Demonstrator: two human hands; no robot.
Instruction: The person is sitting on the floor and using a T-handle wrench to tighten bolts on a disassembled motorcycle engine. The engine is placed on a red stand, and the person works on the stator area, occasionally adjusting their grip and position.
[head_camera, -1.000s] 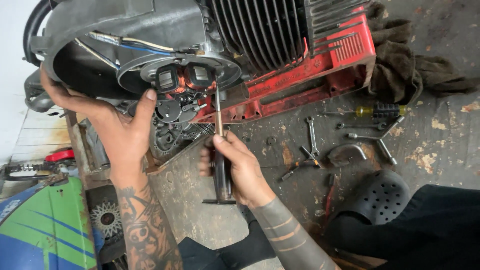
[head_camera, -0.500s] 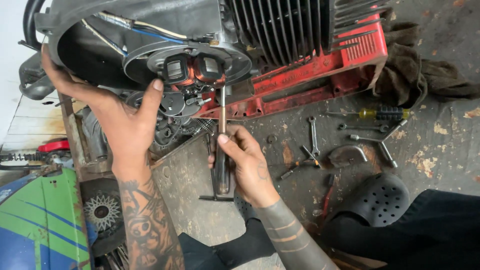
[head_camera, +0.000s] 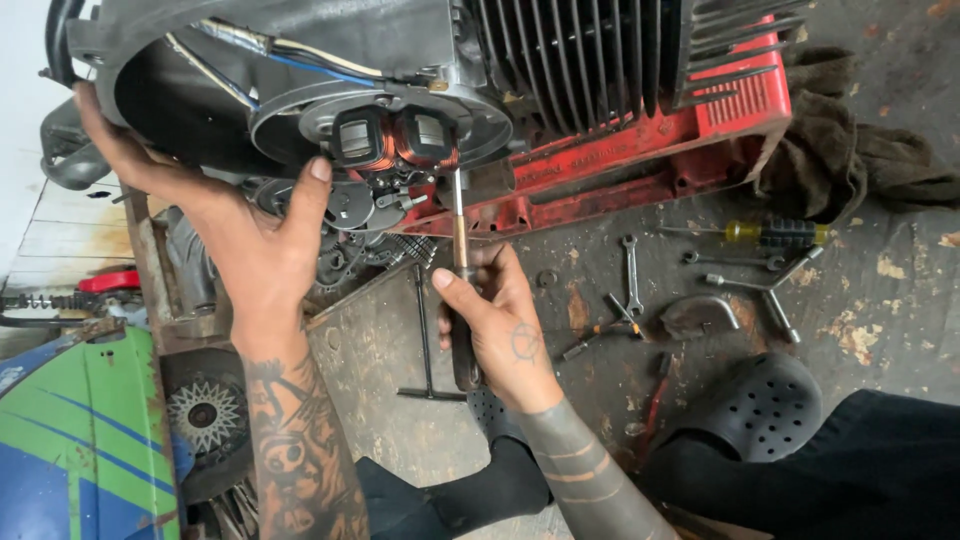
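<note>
Two hands on the engine (head_camera: 600, 70) here. The left hand (head_camera: 250, 240) is spread wide, fingers curled over the far-left edge of the casing and thumb up against the round stator plate (head_camera: 380, 125) with its two copper coils (head_camera: 395, 135). The right hand (head_camera: 495, 315) is wrapped tight round a screwdriver (head_camera: 460, 250), shaft pointing away, tip just under the coils. A T-wrench (head_camera: 428, 340) lies on the floor just left of that hand. Spanners (head_camera: 630, 275) and a yellow screwdriver (head_camera: 770, 233) sit off right, below the red frame (head_camera: 700, 130).
</note>
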